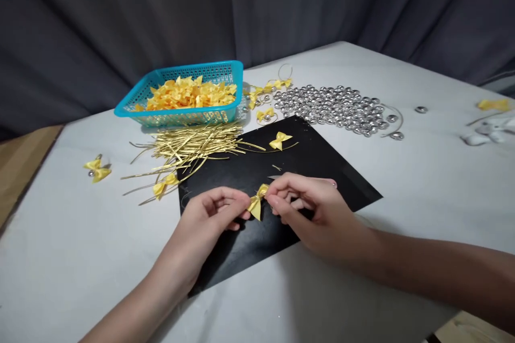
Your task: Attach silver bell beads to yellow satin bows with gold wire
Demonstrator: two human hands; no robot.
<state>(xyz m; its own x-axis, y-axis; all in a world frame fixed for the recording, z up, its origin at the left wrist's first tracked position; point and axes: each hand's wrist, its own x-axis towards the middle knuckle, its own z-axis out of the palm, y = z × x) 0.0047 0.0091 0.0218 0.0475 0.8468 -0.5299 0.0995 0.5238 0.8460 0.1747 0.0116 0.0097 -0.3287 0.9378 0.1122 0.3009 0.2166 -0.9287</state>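
1. Head view shows both hands meeting over a black square sheet point(306, 163) that lies on the pale grey table point(422, 171).
2. A small yellow satin ribbon bow point(256, 204) sits between the two hands, just above the near half of the black sheet.
3. On one side of the bow, the left hand point(209, 220) has its fingers curled in, with thumb and fingertips pinched on it.
4. From the other side, the right hand point(309, 211) pinches the same bow, its fingers bent and closed around the top.
5. Another yellow bow with a thin gold wire point(280, 140) lies on the far part of the black sheet.
6. Touching the sheet's far left edge is a loose pile of thin gold wire ties point(193, 147).
7. Beyond that pile stands a turquoise plastic mesh basket point(132, 104) filled with yellow bows.
8. A heap of small silver beads point(338, 107) spreads just past the sheet's far corner.
9. Well left of the sheet lies a yellow bow with a silver bead point(96, 169).
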